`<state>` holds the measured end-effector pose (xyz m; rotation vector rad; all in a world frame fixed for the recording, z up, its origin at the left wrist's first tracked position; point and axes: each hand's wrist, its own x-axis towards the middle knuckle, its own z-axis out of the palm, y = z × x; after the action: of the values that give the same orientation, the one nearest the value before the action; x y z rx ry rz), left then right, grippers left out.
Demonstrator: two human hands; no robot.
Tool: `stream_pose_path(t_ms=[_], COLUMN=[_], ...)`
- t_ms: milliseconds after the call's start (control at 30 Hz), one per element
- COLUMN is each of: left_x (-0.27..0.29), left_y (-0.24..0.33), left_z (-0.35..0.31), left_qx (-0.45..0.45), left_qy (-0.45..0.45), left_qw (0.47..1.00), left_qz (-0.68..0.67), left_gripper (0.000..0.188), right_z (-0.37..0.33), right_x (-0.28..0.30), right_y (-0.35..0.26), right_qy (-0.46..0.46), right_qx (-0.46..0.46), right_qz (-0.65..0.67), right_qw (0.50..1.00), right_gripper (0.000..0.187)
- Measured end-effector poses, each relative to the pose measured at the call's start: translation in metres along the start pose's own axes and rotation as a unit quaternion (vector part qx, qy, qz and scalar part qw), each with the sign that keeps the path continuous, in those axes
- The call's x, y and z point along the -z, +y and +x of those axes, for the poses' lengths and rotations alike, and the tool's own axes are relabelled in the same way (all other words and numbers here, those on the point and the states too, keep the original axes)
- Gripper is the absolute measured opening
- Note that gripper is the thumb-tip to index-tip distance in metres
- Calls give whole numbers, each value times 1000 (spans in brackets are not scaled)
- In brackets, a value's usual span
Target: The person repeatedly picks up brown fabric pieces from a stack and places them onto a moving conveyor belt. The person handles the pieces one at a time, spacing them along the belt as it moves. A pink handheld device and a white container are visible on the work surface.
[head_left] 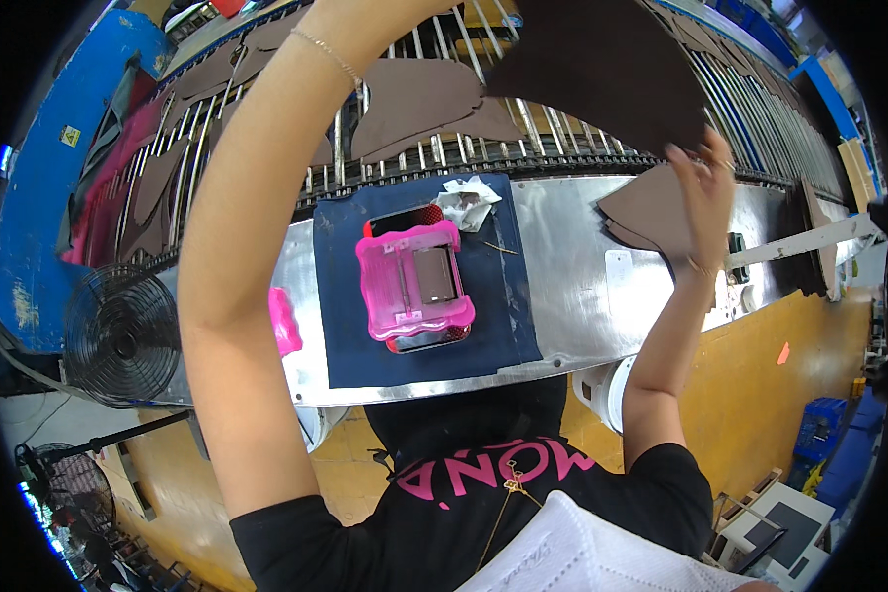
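Left hand cut off by top edge.

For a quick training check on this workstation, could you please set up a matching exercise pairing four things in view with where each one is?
Things:
1. pink plastic tray
2. crumpled white cloth
3. round wire fan
4. large dark brown cut piece

Places:
A. beyond the left end of the metal table
B. held up by the right hand, above the roller conveyor
C. in the middle of the dark blue mat
D. at the mat's far edge

Pairs: 1-C, 2-D, 3-A, 4-B
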<state>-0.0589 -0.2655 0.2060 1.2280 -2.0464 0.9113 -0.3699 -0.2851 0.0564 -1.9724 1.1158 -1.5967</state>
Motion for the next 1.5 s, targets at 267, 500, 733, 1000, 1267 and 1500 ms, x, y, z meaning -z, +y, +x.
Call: stream_pose_path(t_ms=[267,500,733,1000,1267,1500], left_x=[-24,18,76,94,74,56], left_y=[-27,-44,-34,-23,11,32], left_z=[2,-43,-139,-223,-275,-279], left_qx=[-105,48,108,298,387,397], left_qy=[-30,23,-90,-151,-126,-156], left_qw=[970,996,986,942,908,894], left_qz=[219,72,89,-31,-95,-141], left_gripper=[25,47,50,67,63,65], right_z=[17,16,16,12,-65,-130], right_x=[-172,-286,-331,-221,56,122], right_y=[35,86,92,69,124,147], right_qy=[-178,-204,-169,-234,24,-60], right_qx=[-194,-432,-503,-291,-133,-329], right_qz=[51,312,309,326,-433,-549], right_qw=[964,821,789,869,891,766], right_gripper=[18,15,17,32,29,63])
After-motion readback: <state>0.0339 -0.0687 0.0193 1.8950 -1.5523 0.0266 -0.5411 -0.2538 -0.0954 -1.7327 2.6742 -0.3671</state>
